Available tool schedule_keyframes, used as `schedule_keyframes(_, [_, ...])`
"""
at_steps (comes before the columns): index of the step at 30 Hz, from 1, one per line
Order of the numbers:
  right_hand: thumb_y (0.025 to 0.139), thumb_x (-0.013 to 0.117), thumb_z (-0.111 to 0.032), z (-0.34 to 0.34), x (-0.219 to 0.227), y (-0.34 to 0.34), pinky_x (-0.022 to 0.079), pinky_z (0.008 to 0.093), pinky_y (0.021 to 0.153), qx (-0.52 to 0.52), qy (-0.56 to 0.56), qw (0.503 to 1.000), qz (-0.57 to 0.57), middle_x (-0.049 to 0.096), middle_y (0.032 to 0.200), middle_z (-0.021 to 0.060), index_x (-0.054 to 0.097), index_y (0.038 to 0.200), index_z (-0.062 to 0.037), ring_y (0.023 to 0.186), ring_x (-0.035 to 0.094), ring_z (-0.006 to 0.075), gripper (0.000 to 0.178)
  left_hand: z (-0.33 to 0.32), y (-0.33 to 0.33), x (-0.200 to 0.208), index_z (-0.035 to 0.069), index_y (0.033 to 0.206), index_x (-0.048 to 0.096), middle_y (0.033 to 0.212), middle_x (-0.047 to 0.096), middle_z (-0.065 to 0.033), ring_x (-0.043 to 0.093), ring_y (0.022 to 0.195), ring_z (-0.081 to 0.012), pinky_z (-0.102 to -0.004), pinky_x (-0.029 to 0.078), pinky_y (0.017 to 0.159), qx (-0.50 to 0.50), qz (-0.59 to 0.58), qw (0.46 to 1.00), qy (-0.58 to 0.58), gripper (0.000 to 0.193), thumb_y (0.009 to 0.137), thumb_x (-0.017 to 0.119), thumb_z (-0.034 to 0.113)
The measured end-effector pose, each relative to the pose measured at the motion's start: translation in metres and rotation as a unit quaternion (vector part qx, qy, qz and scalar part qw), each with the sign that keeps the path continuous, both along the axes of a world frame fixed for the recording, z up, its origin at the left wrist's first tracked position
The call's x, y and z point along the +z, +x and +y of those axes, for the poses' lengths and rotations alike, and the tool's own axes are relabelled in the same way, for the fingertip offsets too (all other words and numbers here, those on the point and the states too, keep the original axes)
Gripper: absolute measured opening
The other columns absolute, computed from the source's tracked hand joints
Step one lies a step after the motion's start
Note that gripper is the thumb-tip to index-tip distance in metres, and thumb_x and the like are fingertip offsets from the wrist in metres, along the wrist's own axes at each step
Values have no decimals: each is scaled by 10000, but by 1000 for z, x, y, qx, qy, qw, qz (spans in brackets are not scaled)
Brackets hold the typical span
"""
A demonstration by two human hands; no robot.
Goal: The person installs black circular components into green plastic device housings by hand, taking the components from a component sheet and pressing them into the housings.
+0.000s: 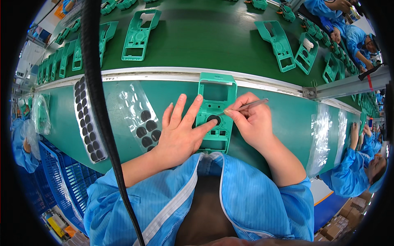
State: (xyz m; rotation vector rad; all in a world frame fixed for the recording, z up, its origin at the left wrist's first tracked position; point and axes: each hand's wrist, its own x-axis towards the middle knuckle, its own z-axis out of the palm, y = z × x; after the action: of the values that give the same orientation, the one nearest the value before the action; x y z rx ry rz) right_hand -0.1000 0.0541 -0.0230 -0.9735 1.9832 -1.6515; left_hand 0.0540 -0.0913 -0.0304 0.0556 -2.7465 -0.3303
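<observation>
A green plastic housing lies upright in front of me on the green bench. In its round recess sits a black disc. My left hand is spread over the housing's left side, and its thumb presses on the disc. Pinched in my right hand is a slim metal tool that looks like tweezers. Their tip points at the upper edge of the disc; my fingers partly hide it. Beside my left hand lies a clear sheet with several black round pads.
Another sheet of black pads lies farther left, past a dark hanging cable. Beyond a metal rail, more green housings rest on a green belt. Clear plastic film lies right. Blue crates stand lower left. Other people sit at both sides.
</observation>
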Motion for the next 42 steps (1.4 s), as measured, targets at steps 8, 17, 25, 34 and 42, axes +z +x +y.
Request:
schedule_keyframes(8, [792, 664, -27, -3, -2, 0, 362, 239, 434, 16, -6, 1000, 16, 578, 750, 54, 596, 751, 30, 474, 508, 83, 98, -3, 1, 9, 270, 1091, 659, 1473, 286, -124, 227, 1349, -381, -585, 200, 1042, -22, -55, 998, -9, 412, 700, 688, 146])
schedule_keyframes(17, [793, 656, -3, -9, -1, 3, 365, 234, 437, 8, -14, 1000, -18, 575, 746, 53, 600, 747, 31, 472, 506, 81, 80, -7, 1, 4, 242, 1148, 622, 1476, 279, -129, 218, 1358, -378, -611, 203, 1039, -26, -66, 997, -6, 475, 696, 651, 96])
schedule_keyframes(25, [793, 660, -7, -11, 2, 3, 377, 245, 445, 18, -2, 1000, -1, 570, 718, 48, 582, 763, 20, 487, 513, 88, 88, -8, 1, 18, 233, 1147, 620, 1468, 297, -133, 241, 1356, -363, -600, 202, 1040, -51, -92, 994, -27, 487, 687, 634, 71])
schedule_keyframes(34, [766, 681, -7, -12, 6, 6, 436, 253, 485, 0, -1, 997, 74, 584, 717, 69, 590, 734, 6, 531, 561, 132, 98, -8, 2, 13, 236, 1126, 623, 1458, 316, -141, 247, 1356, -370, -600, 181, 1053, -52, -99, 994, -7, 450, 709, 597, 68])
schedule_keyframes(42, [776, 678, -41, -13, 9, 0, 426, 290, 519, 44, -41, 996, 59, 563, 729, 77, 575, 769, -12, 577, 557, 184, 107, -6, -2, 8, 213, 1052, 675, 1443, 328, -175, 250, 1351, -408, -595, 167, 1071, -29, -62, 997, -45, 392, 713, 578, 42])
